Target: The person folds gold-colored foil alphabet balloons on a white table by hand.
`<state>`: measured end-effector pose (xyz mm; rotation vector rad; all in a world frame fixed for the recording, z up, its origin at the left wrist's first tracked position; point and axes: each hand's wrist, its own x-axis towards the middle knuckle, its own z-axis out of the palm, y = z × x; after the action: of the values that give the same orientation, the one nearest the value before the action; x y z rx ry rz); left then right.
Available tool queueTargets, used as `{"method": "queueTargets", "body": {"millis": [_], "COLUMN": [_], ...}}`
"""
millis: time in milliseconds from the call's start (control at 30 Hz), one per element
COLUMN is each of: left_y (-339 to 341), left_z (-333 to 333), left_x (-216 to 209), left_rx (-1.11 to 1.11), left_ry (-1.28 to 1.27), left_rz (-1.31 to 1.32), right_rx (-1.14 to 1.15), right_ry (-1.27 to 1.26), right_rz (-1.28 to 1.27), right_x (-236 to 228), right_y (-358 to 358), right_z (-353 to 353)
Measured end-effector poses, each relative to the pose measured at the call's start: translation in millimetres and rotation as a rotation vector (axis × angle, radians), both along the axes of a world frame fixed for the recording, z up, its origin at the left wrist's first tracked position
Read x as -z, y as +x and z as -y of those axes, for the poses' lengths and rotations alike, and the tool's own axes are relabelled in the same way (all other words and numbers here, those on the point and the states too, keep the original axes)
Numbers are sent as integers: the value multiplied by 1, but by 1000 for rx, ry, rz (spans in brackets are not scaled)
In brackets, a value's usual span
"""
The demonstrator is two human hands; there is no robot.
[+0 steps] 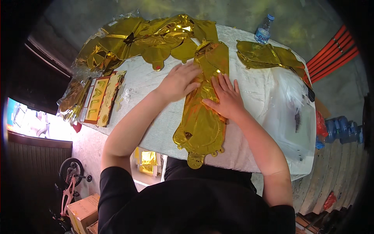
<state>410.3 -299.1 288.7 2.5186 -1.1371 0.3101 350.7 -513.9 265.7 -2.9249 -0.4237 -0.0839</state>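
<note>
A flat, uninflated gold foil balloon (200,130) lies lengthwise down the middle of the table, its rounded near end with small tabs hanging over the front edge. My left hand (180,81) rests on its left side, fingers stretched across the foil and thumb apart. On the right side, my right hand (226,95) lies flat on the foil with the fingers spread. Neither hand grips anything. Beyond the hands, the balloon's far end is partly folded and touches a crumpled pile of more gold foil balloons (136,43).
Printed cards (99,101) and clear wrap lie at the left. Folded gold balloons (261,55), a water bottle (263,30) and clear plastic bags (286,113) occupy the white-covered table's (152,124) right. Below are an open drawer (150,179) and a cardboard box (83,210).
</note>
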Motion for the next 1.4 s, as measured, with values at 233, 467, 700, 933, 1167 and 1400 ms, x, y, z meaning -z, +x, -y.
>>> {"method": "queueTargets", "body": {"millis": [233,467,700,933,1167,1400], "left_y": [-73,-126,-173,-167,-153,-151], "left_z": [-33,-40,-43,-37,-24,-27], "left_x": [-6,-21,-32,-18,-16,-14], "left_rx": [218,178,162,203,361,305], "left_ry": [-115,-79,-58,-227,-123,-220], "left_rz": [-194,-196,-302,-183,12,-103], "right_rx": [-28,-117,-187,-187,-168,-359], "right_ry": [-46,-58,-2,24,46,308], "right_rz": [-31,-61,-55,-62,-106,-182], "right_x": [-2,-6,-13,-16,-17,-43], "right_y": [-2,-37,-84,-100,-99,-92], "right_z": [0,-3,-3,-4,-1,56]}}
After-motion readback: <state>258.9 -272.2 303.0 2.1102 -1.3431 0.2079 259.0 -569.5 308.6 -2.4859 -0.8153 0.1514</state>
